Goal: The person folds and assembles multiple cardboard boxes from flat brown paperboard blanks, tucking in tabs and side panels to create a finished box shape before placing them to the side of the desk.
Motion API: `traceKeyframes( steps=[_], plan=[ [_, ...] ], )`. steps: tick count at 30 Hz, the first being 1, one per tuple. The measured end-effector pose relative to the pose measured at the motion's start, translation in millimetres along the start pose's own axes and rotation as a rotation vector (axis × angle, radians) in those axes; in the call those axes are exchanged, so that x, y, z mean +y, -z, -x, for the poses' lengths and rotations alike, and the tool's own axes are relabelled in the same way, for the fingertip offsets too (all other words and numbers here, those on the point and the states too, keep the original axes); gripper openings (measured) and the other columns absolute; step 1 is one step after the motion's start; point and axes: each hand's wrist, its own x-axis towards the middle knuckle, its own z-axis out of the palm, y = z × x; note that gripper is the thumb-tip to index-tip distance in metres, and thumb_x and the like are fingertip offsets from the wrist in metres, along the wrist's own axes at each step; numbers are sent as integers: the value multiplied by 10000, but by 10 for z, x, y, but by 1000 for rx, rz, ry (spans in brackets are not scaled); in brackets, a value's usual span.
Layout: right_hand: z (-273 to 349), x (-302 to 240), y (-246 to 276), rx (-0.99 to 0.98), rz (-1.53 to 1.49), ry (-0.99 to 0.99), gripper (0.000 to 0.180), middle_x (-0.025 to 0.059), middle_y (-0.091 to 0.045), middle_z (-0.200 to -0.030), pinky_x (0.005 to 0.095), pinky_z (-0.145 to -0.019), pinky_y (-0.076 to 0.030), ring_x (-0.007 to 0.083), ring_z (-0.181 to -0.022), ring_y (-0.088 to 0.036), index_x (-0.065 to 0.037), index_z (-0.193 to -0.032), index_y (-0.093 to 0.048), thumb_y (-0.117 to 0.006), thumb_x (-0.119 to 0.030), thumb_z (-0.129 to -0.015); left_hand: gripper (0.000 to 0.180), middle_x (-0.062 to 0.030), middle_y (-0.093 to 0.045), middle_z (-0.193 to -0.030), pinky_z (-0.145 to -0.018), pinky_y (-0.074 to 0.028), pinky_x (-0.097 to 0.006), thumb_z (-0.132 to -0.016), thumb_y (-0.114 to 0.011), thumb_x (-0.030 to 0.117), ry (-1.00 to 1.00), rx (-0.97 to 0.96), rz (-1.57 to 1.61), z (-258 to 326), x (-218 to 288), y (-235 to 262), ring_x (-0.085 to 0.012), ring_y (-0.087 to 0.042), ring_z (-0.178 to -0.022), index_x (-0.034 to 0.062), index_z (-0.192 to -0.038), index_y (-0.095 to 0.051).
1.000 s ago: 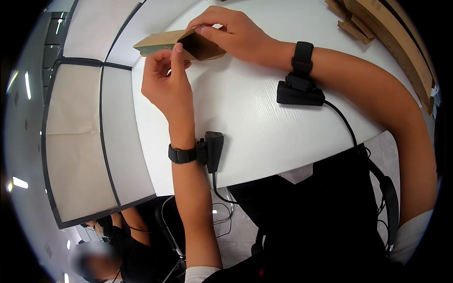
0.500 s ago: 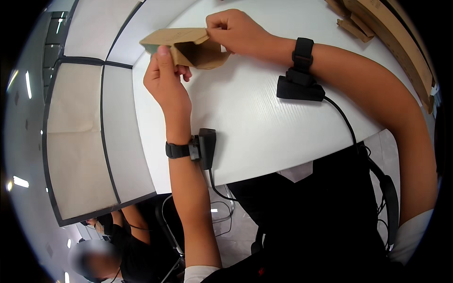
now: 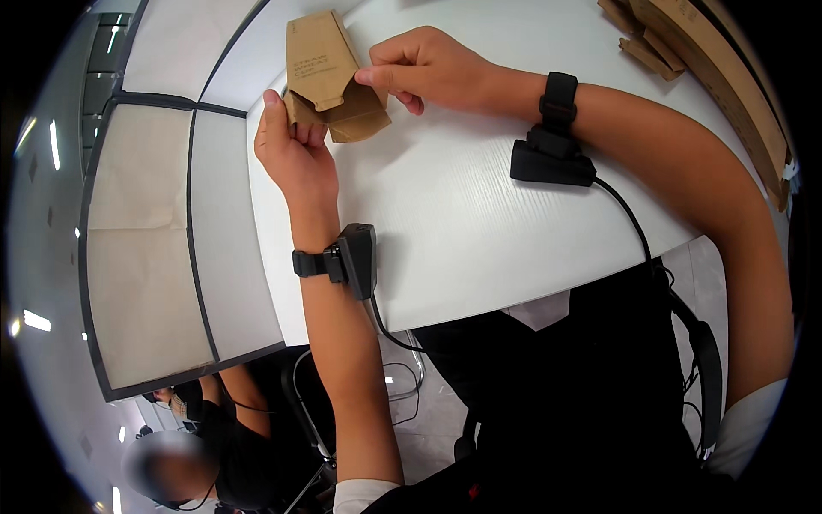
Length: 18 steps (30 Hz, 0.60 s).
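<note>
- A room with a grey surface [image 3: 51, 274] carrying bright light strips [image 3: 53, 146] is showing along the left.
- A white table [image 3: 462, 223] is spreading across the middle, its near edge running past the seated person's dark-clothed lap [image 3: 548, 385].
- A dark-framed partition [image 3: 141, 171] with pale panels is standing along the table's left edge.
- Another person in a black top [image 3: 244, 463] is showing beyond the partition, below the table's near left corner.
- A long, folded piece of brown cardboard [image 3: 723, 77] is lying along the table's right edge, a smaller cardboard flap [image 3: 648, 56] jutting from it toward the table's middle.
- A small brown cardboard box [image 3: 321, 56] is slanting near the far end of the table's left edge, its printed face turned upward and its open end, with flaps spread, facing the near edge; whether it is touching the table, I cannot tell.
- The right hand [image 3: 437, 73] is gripping the box's right side beside the open end, thumb pressing on the printed face's edge, the other fingers bending inward.
- The left hand [image 3: 295, 167] is grasping the box's lower left, thumb pointing up alongside, fingers curling under the open end.
- Black devices are sitting on both wrists, one on the left [image 3: 358, 259], one on the right [image 3: 552, 163].
- A thin black cable [image 3: 629, 214] is trailing from the right device over the table's near edge.
</note>
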Motion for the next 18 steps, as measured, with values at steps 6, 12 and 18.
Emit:
traceKeyframes(
  steps=[6,12,18],
  plan=[
    [-40,59,-38,304,105,209,368,21,-573,-689,275,-627,-467,101,-647,-537,-46,-822,-591,-597,-339,-1044,351,13,-519,-746,-622,-340,-251,-1085,-546,296,-244,29,-353,16,-34,-100,-78,-401,-693,79,-810,-545],
    [-105,185,25,504,225,300,332,67,-586,-758,329,-691,-462,157,-733,-538,-27,-913,-610,-603,-337,-1028,67,-99,-642,-1166,-733,-571,-290,-1003,-624,78,-573,-108,-678,18,-91,-125,-164,-672,-904,32,-970,-659],
    [-118,159,0,532,152,234,252,113,-588,-927,322,-763,-472,166,-843,-529,-4,-1023,-545,-573,-253,-1055,210,-111,-563,-1281,-730,-545,-305,-917,-631,-18,-817,-305,-1062,-46,2,47,-202,-652,-926,71,-1078,-733]
  ],
)
